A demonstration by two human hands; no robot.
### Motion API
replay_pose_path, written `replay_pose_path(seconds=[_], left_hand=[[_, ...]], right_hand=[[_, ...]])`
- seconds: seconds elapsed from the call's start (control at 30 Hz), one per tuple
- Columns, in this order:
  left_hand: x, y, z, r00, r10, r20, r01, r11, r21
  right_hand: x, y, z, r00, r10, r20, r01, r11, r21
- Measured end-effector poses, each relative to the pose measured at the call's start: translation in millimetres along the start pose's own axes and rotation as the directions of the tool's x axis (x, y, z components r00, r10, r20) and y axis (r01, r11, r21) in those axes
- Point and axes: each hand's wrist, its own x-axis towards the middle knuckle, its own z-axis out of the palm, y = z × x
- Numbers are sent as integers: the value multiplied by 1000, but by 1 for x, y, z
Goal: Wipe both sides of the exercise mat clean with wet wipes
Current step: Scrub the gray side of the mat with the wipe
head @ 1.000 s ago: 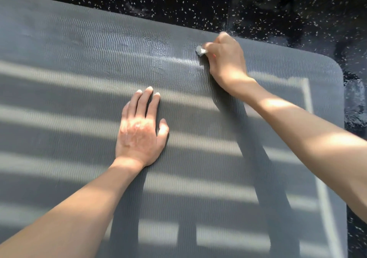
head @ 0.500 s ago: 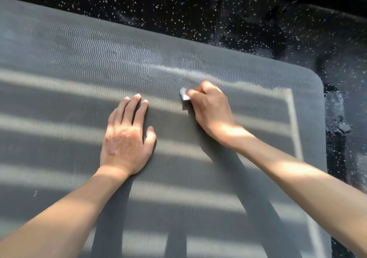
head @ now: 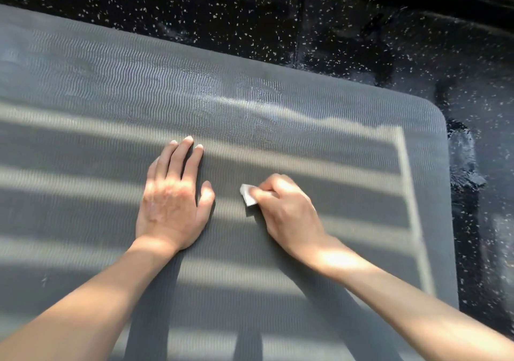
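Note:
A dark grey ribbed exercise mat (head: 83, 88) lies flat on the floor and fills most of the view, crossed by bands of sunlight. My left hand (head: 172, 196) rests palm down on the mat, fingers together and stretched out. Just to its right, my right hand (head: 286, 213) is closed on a small folded white wet wipe (head: 248, 194) and presses it onto the mat. Only a corner of the wipe sticks out past my fingers. A shiny damp streak (head: 261, 102) runs across the mat beyond both hands.
Black rubber floor with white speckles (head: 347, 27) surrounds the mat at the far side and on the right. The mat's rounded far right corner (head: 436, 110) lies close to a wet-looking patch of floor (head: 467, 166).
My right hand has drawn the wipe from near the mat's far edge back toward me, ending beside my left hand. The left hand has stayed flat in place on the mat.

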Motion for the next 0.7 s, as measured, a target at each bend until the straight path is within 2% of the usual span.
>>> replay_pose_path(seconds=[0.2,0.33,0.4,0.57,0.63,0.7], left_hand=[[0,0,0,1000,3,-5,-3,1000,-6],[0,1,0,1000,-5,-5,5,1000,-16],[0,0,-1,1000,-4,-8,4,1000,-17],[-1,0,0,1000,-1,-17,0,1000,-26],[1,0,0,1000,1,-18,-1,1000,-31],[0,0,0,1000,0,-10,0,1000,-29]], right_hand=[[43,14,5,982,69,-177,-73,997,-13],[-11,-12,9,992,123,-41,-122,992,27],[-14,-16,7,995,96,10,-96,995,37],[30,2,9,975,155,-156,-155,988,13],[8,-5,14,975,205,-85,-203,979,28],[-21,-22,11,987,158,6,-157,982,100]])
